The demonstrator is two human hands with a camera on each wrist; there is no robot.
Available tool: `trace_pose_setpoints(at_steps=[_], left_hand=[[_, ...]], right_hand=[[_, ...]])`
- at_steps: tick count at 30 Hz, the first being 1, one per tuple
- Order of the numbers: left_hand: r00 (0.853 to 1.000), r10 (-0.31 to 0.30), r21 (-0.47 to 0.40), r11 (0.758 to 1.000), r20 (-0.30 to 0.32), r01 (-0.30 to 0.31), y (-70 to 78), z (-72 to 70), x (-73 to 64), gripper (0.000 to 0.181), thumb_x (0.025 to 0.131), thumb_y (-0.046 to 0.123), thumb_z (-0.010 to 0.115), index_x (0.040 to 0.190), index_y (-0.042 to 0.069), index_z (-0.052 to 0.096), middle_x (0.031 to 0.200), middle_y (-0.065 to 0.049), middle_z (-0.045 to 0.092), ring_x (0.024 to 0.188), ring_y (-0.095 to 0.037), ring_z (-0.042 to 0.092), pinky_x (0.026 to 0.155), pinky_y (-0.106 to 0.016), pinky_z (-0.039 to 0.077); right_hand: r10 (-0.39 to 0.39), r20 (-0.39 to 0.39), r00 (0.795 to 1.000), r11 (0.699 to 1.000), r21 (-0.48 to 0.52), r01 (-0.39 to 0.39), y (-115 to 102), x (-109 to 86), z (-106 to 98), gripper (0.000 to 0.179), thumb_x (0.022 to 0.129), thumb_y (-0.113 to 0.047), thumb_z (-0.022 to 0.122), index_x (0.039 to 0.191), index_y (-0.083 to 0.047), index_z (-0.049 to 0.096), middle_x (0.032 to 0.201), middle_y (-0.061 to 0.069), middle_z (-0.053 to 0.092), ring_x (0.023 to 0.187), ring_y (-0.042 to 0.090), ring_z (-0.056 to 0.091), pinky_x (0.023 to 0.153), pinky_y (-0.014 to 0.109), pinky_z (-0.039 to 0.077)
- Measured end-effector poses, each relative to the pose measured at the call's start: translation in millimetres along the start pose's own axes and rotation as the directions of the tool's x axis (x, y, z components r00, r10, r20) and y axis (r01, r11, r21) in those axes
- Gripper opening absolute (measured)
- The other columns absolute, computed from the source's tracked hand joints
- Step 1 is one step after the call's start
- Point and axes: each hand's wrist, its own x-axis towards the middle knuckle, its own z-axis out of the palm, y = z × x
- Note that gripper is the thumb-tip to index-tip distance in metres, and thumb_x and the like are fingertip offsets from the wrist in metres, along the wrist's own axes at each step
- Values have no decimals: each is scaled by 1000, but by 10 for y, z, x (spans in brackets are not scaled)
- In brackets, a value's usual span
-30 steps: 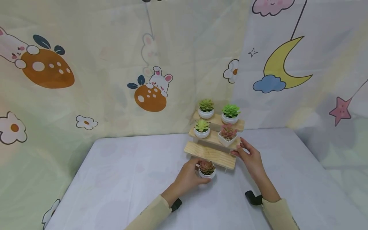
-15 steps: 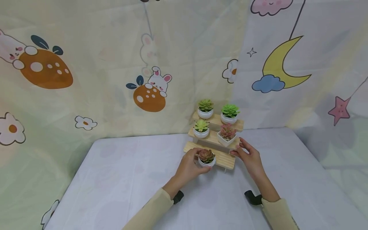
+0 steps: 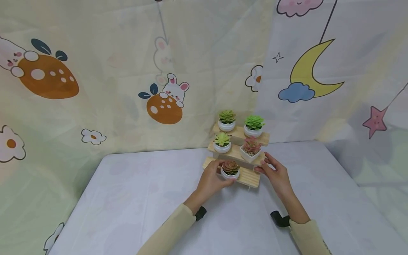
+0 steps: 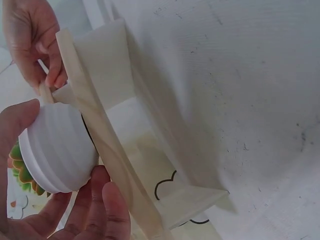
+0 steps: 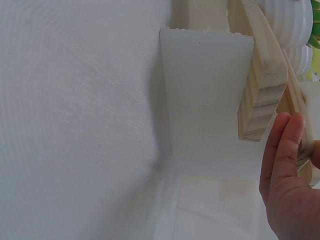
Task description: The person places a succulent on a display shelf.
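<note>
My left hand (image 3: 210,180) grips a small white round pot holding a reddish-brown succulent (image 3: 230,167), at the lowest step of a three-step wooden plant stand (image 3: 250,177). In the left wrist view the white pot (image 4: 62,147) is tilted, thumb on one side and fingers on the other, its base close to the board (image 4: 95,125). My right hand (image 3: 278,173) pinches the right end of the stand's middle board. The right wrist view has the fingers (image 5: 287,145) and thumb at that board's edge, behind the lowest board (image 5: 265,95).
On the middle step stand a light green succulent (image 3: 222,142) and a pink one (image 3: 251,148) in a square pot. Two green succulents (image 3: 227,120) sit on the top step. A cartoon-print cloth (image 3: 204,71) hangs behind the white-covered table (image 3: 143,198).
My left hand has raised the potted succulent from in front of the stand and brought it up over the lowest step. My right hand keeps its hold on the middle board.
</note>
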Motion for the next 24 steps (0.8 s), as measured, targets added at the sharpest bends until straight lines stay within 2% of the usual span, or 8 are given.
trace_pose_setpoints(at_steps=[15, 24], left_hand=[[999, -32, 8, 999, 16, 32, 25, -2, 28, 67, 74, 33, 86, 128, 7, 56, 116, -8, 58, 94, -19, 59, 75, -26, 50], [999, -48, 48, 998, 7, 48, 7, 26, 51, 66, 75, 37, 85, 128, 10, 57, 116, -6, 59, 94, -19, 59, 72, -25, 48]], right_hand=[[-17, 14, 1000, 1000, 9, 17, -2, -16, -8, 60, 103, -16, 50, 153, 2, 22, 129, 22, 38, 85, -1, 68, 85, 15, 51], [-17, 16, 1000, 999, 38, 17, 1, -5, -4, 61, 103, -15, 51, 153, 3, 21, 126, 19, 39, 84, -1, 68, 84, 15, 51]])
